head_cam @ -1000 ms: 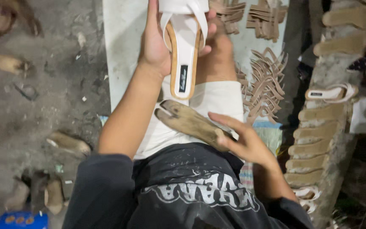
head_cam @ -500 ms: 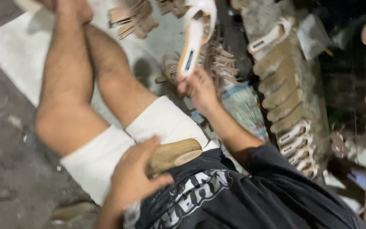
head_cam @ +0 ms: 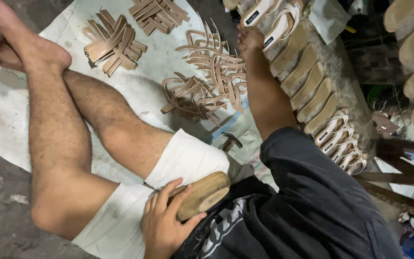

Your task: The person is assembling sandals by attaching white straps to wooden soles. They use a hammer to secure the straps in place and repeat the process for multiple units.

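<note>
Left hand [head_cam: 166, 225] is gripping the wooden sole [head_cam: 202, 194] on the lap; right hand [head_cam: 250, 39], grip unclear, is reaching the sandal [head_cam: 283, 26] row and risking toppling it.

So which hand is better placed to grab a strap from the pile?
Right: the right hand is out beside the strap pile, while the left hand grips the wooden sole.

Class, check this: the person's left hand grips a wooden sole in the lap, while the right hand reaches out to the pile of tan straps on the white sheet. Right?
Not quite. The right hand reaches to the white sandals on the ledge, not the tan straps. The left hand does grip the wooden sole in the lap, as the head view shows.
</note>
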